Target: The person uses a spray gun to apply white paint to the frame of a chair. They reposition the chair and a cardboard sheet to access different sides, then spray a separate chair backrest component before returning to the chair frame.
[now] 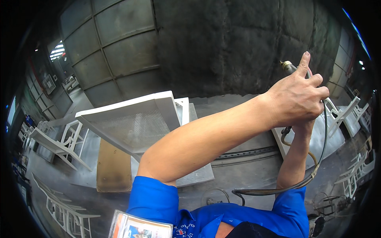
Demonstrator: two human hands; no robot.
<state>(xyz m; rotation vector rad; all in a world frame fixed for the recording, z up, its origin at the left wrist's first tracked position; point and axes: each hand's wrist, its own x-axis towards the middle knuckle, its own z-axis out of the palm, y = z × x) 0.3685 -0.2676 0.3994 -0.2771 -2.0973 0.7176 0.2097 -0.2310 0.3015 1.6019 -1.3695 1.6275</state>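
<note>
- Nearest the camera, a clear-sleeved badge [141, 227] hangs by the person's left blue sleeve [154, 198].
- Brown board [114, 166] lies along the near edge of a gray platform [198, 174].
- White chair [127, 104] with a mesh panel [135, 129] tilts above that platform, inward from its near right corner.
- Spray gun [289, 67] is raised beyond the far left corner of the right-hand platform [336, 141]; it looks rigid and moderately heavy, best gripped by its handle, clear of the brass-coloured tip.
- Left hand [297, 95] extends one finger upward, the others curled; whether it grips the gun cannot be told.
- Right hand [304, 125] is mostly hidden behind it; its finger opening and hold cannot be told.
- Dark hose [274, 192] looks springy, likely to drag.
</note>
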